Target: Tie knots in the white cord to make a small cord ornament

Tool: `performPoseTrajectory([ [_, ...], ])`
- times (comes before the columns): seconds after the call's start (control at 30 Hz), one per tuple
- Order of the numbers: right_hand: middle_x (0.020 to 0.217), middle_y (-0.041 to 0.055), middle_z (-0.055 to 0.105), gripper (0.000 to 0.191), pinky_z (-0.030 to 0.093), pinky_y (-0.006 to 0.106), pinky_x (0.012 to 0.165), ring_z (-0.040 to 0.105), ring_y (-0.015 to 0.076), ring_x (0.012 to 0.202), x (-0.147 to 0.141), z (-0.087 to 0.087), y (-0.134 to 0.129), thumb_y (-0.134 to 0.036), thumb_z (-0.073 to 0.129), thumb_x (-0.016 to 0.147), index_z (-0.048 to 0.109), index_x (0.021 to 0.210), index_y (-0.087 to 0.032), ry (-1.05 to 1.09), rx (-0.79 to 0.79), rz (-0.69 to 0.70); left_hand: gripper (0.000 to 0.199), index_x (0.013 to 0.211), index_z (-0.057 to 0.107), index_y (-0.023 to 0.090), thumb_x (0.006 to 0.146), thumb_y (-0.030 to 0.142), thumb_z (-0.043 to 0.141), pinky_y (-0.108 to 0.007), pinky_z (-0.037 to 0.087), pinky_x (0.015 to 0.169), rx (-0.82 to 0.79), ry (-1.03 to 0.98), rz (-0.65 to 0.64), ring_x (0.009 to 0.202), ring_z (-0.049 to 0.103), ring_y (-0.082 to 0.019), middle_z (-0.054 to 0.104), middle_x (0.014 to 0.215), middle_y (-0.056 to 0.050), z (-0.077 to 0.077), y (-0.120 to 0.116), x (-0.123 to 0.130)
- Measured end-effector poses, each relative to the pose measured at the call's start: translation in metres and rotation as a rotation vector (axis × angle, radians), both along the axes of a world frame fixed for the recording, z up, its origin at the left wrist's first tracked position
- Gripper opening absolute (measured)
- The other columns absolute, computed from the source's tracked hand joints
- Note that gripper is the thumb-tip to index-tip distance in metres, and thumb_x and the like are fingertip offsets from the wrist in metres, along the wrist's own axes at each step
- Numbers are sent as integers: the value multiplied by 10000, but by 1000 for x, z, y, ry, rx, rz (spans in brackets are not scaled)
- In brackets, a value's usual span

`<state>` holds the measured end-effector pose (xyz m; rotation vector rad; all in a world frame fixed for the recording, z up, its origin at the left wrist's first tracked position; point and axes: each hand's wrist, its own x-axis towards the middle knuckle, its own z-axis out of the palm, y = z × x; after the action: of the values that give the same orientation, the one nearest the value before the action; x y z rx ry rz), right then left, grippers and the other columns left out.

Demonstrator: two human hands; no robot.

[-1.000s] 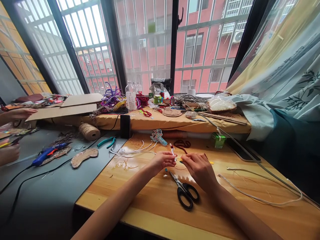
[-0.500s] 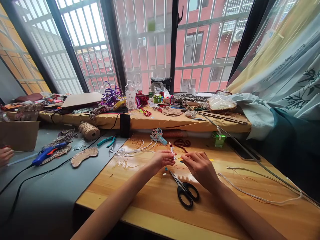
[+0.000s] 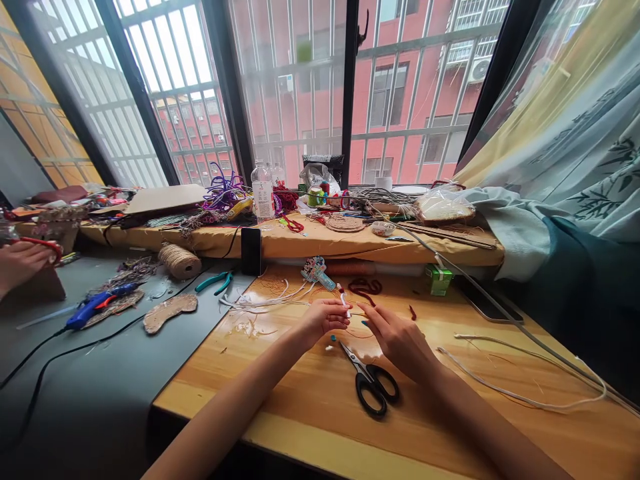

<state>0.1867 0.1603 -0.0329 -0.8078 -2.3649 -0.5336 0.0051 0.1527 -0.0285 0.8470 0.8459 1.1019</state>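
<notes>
The left hand (image 3: 324, 318) pinched a slim white-and-red strip (image 3: 343, 299); the grip of the right hand (image 3: 397, 335) was unclear. Black-handled scissors (image 3: 367, 379) lay toward the wooden surface's front edge (image 3: 300, 445).

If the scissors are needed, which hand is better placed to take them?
Probably the right hand: the scissors' black handles lie nearer to it, while the left hand pinches a small white piece.

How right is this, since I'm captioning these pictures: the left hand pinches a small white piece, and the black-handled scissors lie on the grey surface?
The surface is wrong: the head view shows the black-handled scissors on the wooden table. The left hand does pinch a small white piece.
</notes>
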Motion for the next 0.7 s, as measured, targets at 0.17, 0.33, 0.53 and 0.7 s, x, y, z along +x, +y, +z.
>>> performPoseTrajectory([
  [0.17,1008,114,591,302,428,216,666,565,148,864,1,0,2,-176,319,873,437,1143,-107,-36,-24,120,152,761,609,79,622,133,642,-153,462,519,0,6,0,530,563,-74,583,591,-29,-1,1,0],
  [0.33,850,83,611,272,404,212,563,570,132,686,3,1,0,-119,329,848,526,1034,-131,-135,-16,96,169,763,611,77,611,140,652,-158,461,523,-16,22,19,528,561,-76,584,594,-34,0,0,0],
  [0.53,827,87,609,305,390,219,579,562,132,691,4,1,0,-65,329,828,531,1052,-108,-153,90,83,192,744,610,83,584,165,678,-168,455,536,-5,42,24,530,555,-78,586,586,-36,0,0,1],
  [0.7,812,81,612,300,381,228,586,557,137,702,5,3,0,-74,351,826,532,1063,-109,-139,145,62,240,745,611,82,555,196,702,-183,450,558,4,52,22,527,548,-74,583,592,-30,0,-1,1],
])
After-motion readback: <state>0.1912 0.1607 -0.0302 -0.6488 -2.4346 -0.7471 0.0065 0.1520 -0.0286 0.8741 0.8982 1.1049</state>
